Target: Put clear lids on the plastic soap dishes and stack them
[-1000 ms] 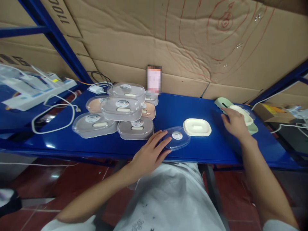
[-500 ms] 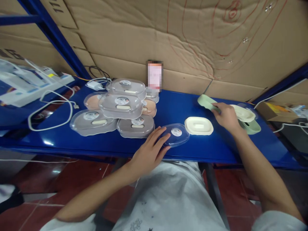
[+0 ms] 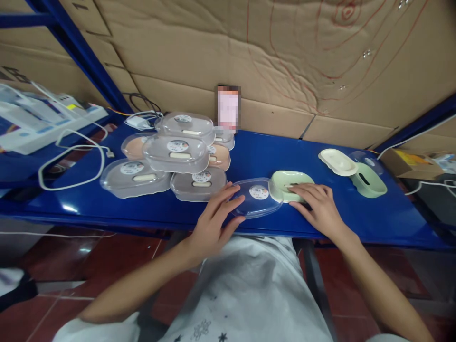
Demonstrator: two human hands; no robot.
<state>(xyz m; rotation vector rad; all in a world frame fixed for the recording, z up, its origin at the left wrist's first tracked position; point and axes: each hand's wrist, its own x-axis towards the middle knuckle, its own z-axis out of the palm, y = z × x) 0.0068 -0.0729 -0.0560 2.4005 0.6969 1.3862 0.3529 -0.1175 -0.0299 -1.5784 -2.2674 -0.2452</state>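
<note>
My left hand (image 3: 213, 218) grips the left end of a clear plastic lid (image 3: 260, 202), with its fingers spread over the edge. A round printed sticker is on the lid, and its right end reaches the pale green soap dish (image 3: 290, 178). My right hand (image 3: 318, 204) is on that dish, fingers inside it and thumb at its near side. The cream soap dish base under the green dish is mostly hidden, with a cream edge showing at the left. Farther right, a cream tray (image 3: 338, 161) leans on another green dish (image 3: 372, 180) with an oval slot.
Several lidded soap boxes (image 3: 176, 154) are stacked at the left. Behind them a phone (image 3: 228, 109) leans on the cardboard wall (image 3: 178, 57). A power strip (image 3: 53, 118) and white cable lie far left. A clear lid (image 3: 370, 161) and open carton (image 3: 413, 166) are at the right.
My right hand has brought the green dish left and toward me, onto the cream base. The clear lid beneath my left hand has shifted slightly, its right end now at the green dish.
</note>
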